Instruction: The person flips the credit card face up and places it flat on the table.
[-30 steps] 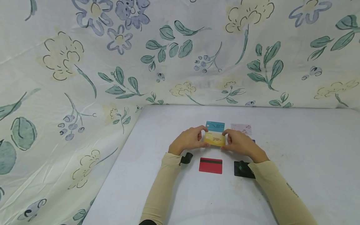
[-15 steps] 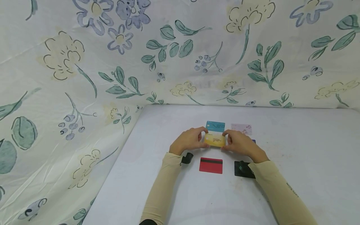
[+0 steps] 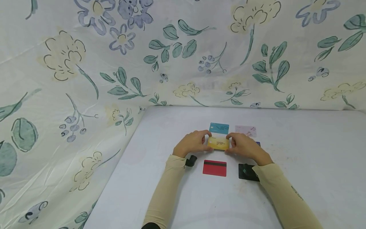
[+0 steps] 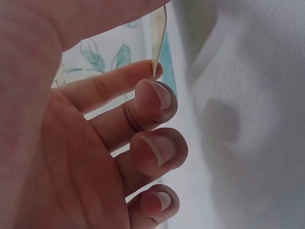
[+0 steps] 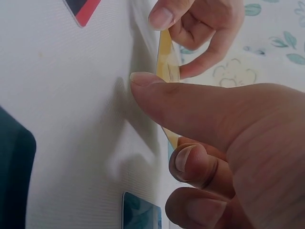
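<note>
A yellow card [image 3: 218, 143] spans the gap between my two hands. My left hand [image 3: 193, 142] pinches its left end between thumb and forefinger, and my right hand [image 3: 247, 147] pinches the right end the same way. From the right wrist, the card [image 5: 167, 57] shows nearly edge-on, raised off the white surface with shadows beside it. In the left wrist view only a thin strip of the card [image 4: 158, 38] shows, and the other fingers curl loosely below it. Just beyond the yellow card lies a teal card [image 3: 219, 128] marked VIP.
A pale pink card [image 3: 246, 130] lies at the back right. Part of a blue card [image 3: 258, 143] peeks out behind my right hand. Nearer, a red card [image 3: 214, 168] with a black stripe and a dark card [image 3: 246, 171], partly under my right sleeve, lie on the white table [image 3: 314, 159].
The yellow card has tipped slightly, its far edge now appearing a little lower in the head view. Both hands keep their pinch and have hardly moved.
</note>
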Demonstrator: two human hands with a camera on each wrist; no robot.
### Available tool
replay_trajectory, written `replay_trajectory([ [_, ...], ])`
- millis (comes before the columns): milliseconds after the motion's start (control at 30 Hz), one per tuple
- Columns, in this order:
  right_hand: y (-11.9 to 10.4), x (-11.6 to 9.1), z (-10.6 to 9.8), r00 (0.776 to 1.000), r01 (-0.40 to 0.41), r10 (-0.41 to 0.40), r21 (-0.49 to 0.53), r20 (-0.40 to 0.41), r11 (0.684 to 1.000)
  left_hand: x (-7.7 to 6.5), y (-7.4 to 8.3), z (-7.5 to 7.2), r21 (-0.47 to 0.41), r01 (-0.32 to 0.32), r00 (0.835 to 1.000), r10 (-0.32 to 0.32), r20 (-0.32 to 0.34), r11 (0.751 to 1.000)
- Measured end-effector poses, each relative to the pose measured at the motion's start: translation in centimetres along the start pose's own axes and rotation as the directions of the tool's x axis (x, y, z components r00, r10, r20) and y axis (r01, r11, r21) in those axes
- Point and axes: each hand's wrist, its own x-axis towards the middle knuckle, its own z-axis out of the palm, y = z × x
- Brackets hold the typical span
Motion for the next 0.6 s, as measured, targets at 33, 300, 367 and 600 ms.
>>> replay_trajectory([
  [33, 0.02, 0.0, 0.03, 1.0, -0.003, 0.003, 0.001, 0.002, 1.0, 0.02, -0.01, 0.01, -0.001, 0.0, 1.0, 0.0, 0.001, 1.0],
  [300, 0.0, 0.0, 0.18, 1.0, -0.005, 0.005, 0.013, 0.009, 1.0, 0.05, -0.07, 0.18, 0.003, 0.01, 1.0, -0.01, 0.009, 1.0],
  [367, 0.01, 0.0, 0.16, 1.0, -0.005, 0.005, 0.015, 0.013, 1.0, 0.05, -0.08, 0.21, 0.002, 0.011, 1.0, -0.011, 0.009, 1.0],
  [600, 0.1, 0.04, 0.16, 1.0, -0.004, 0.003, 0.013, 0.017, 1.0, 0.06, 0.04, 0.22, 0.017, 0.027, 1.0, -0.027, 0.015, 0.999],
])
